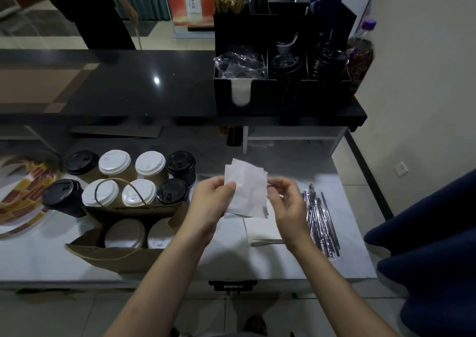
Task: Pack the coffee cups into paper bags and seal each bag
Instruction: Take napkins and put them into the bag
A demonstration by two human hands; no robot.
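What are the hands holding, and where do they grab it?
A white napkin. The left hand pinches its left edge, and the right hand pinches its right edge.

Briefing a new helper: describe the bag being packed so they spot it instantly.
Find the white counter, then the eight lidded cups at its left. In front of them, camera side, stands the bag: brown paper, open, twine handles, two cups inside.

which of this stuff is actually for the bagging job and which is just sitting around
For the job: paper bag, two cups inside it, eight lidded cups behind, napkins pinched by left hand and right hand.
Lying about: wrapped straws, black organiser, bottle.
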